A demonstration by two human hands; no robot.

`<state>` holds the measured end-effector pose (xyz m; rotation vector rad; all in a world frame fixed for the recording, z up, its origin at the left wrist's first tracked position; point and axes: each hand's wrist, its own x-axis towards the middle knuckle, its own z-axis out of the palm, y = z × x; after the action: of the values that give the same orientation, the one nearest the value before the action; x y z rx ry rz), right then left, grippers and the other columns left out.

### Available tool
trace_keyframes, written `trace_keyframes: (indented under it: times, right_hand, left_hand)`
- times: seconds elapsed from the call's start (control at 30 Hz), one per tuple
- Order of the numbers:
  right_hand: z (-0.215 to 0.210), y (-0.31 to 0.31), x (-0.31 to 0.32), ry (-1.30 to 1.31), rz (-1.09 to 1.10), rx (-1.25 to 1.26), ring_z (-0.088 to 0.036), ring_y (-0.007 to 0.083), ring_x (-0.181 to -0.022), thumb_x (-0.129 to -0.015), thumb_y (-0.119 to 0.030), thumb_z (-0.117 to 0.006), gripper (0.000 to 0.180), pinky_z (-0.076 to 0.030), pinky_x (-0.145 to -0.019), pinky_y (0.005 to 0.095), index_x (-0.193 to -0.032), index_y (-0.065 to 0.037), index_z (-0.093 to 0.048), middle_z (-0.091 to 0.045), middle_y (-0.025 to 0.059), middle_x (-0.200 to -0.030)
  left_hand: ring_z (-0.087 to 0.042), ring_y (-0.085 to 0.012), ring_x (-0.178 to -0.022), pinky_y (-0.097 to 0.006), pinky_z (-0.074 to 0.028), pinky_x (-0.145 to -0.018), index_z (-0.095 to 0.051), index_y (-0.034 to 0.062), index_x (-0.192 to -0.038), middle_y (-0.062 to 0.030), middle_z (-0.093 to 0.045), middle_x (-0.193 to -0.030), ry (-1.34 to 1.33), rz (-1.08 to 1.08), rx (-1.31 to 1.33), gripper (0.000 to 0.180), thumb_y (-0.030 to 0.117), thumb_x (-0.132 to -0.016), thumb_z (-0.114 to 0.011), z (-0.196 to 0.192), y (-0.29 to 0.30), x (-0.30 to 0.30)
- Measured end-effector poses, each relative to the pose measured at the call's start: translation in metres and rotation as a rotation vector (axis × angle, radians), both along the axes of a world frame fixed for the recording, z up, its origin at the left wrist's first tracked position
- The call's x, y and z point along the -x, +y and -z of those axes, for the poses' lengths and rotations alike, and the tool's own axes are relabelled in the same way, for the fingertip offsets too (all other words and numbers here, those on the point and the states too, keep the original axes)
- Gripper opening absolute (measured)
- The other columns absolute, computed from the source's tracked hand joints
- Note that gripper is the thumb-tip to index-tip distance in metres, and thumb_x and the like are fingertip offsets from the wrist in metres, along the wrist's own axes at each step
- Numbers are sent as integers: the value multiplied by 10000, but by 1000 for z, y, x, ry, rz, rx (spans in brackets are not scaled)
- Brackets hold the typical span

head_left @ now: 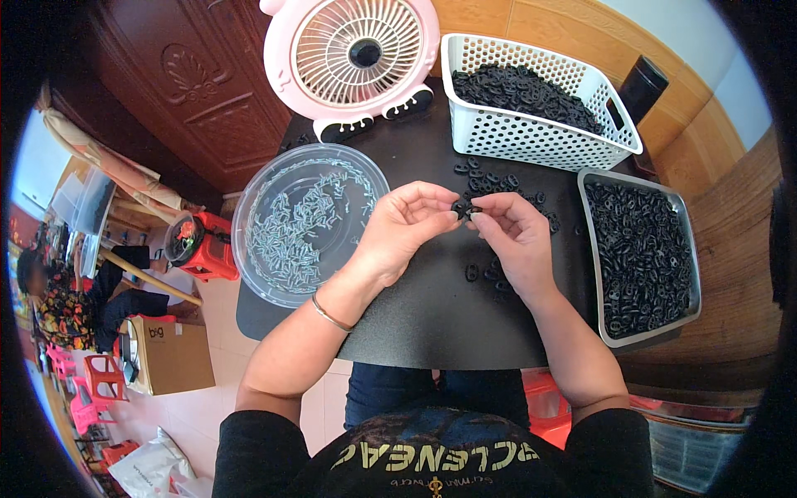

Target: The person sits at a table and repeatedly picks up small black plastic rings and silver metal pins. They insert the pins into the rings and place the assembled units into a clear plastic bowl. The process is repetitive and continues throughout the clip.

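Small black piece (465,211) between the fingers (499,202)

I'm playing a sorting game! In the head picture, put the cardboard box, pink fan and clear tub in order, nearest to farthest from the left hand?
1. Clear tub, left of the left hand
2. Pink fan, beyond the tub
3. Cardboard box, far lower left

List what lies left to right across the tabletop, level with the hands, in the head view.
Tub → left hand → black piece → right hand → tray.
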<state>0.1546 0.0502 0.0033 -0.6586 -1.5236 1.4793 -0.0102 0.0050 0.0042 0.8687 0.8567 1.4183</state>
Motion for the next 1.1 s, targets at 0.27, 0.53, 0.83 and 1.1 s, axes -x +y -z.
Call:
trace_keyframes:
  times: [0.27,0.53,0.83,1.1]
  right_hand:
    - [0,1,0,-14,17,-17,-590,96,-756,-800,-2,-566,153,-476,-692,207,-953,6,-565,-603,59,-847]
    - [-2,0,-1,-46,-4,45,-588,83,-718,-794,-39,-590,149,-472,-641,198,-938,-5,-570,-610,50,-822]
    - [0,3,-3,-52,-35,55,-586,78,-712,-794,-48,-598,149,-466,-625,190,-936,-12,-575,-615,52,-827]
    - [1,3,-4,-14,-47,95,-584,77,-695,-791,-47,-606,139,-467,-621,184,-920,-2,-582,-619,57,-815]
  left_hand:
    - [-588,-102,-776,-216,-484,-730,-568,-3,-949,-60,-608,-857,51,-26,-48,204,-45,-752,-601,-3,-1,-3]
    - [-594,-104,-792,-226,-495,-735,-568,-2,-951,-58,-613,-872,80,-13,-30,208,-49,-752,-603,-4,-2,-3]
    - [-598,-98,-765,-219,-490,-716,-573,-3,-943,-69,-624,-847,115,1,-15,183,-36,-764,-597,-6,-3,-3]
    - [-599,-101,-754,-215,-490,-703,-583,-18,-929,-78,-628,-843,124,0,-13,170,-38,-762,-596,-8,-4,-3]
